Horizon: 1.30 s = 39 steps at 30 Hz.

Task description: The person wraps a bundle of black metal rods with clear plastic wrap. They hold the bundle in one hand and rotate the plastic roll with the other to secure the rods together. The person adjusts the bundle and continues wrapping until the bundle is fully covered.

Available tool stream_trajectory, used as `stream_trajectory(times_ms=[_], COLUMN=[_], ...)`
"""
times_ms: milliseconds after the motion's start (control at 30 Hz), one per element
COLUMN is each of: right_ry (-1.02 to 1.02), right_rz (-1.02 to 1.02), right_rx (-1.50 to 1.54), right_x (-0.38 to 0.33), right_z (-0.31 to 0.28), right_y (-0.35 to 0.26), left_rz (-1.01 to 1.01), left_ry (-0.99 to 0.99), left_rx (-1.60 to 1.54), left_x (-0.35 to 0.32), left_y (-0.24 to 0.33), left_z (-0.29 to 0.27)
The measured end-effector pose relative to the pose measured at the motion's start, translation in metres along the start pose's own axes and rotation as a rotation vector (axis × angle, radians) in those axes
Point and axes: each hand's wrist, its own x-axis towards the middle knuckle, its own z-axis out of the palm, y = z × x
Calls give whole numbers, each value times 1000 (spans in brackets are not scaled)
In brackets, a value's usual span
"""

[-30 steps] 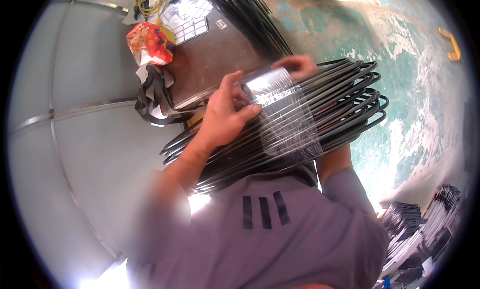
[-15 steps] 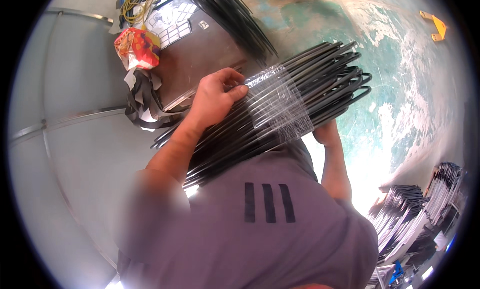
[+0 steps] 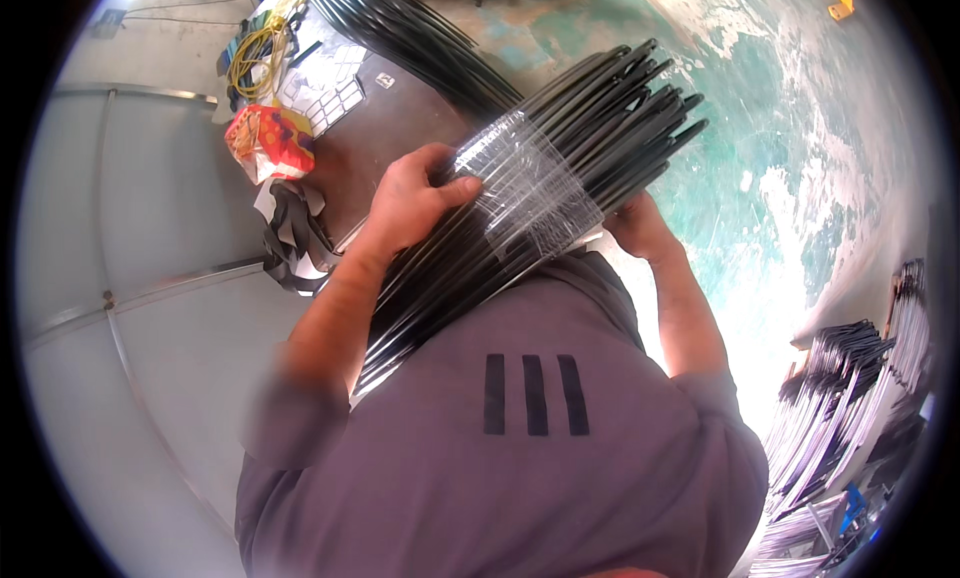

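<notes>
A thick bundle of black rods (image 3: 610,113), bent into loops at the far right end, slants across in front of my body. Clear plastic wrap (image 3: 530,183) goes round its middle. My left hand (image 3: 422,193) grips the bundle's far left side at the edge of the wrap, thumb lying on top. At the near right side, my right hand (image 3: 640,226) is against the underside by the wrap's other edge. Its fingertips are partly hidden beneath the bundle.
Beyond the bundle stands a brown table (image 3: 375,143) carrying another bundle of black rods (image 3: 420,43), yellow cord (image 3: 258,63) and a red bag (image 3: 270,143). Black strips (image 3: 292,238) hang at its left end. Stacked rods (image 3: 830,398) stand at right; a grey panel (image 3: 160,178) rises at left.
The bundle has turned a little, its looped end swinging up and leftward. Both hands have shifted with it, and my right hand now shows more beside the wrap.
</notes>
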Motion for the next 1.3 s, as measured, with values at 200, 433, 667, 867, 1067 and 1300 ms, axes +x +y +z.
stream_trajectory(times_ms=[200, 433, 667, 867, 1067, 1300], right_ry=[64, 60, 287, 351, 126, -51], right_rz=[209, 261, 325, 266, 195, 63], right_rx=[474, 974, 831, 1180, 1308, 541], right_x=[-16, -21, -19, -32, -46, -54], right_z=[11, 4, 61, 51, 45, -21], right_y=[25, 5, -45, -39, -21, -75], left_rz=[12, 14, -1, 4, 6, -10], left_ry=[18, -6, 13, -14, -23, -39], left_rx=[-73, -90, -133, -163, -212, -193], left_x=[10, 11, 11, 16, 18, 19], left_y=[-18, -8, -8, -13, -10, -12], left_z=[-1, -7, -5, -8, -8, -11])
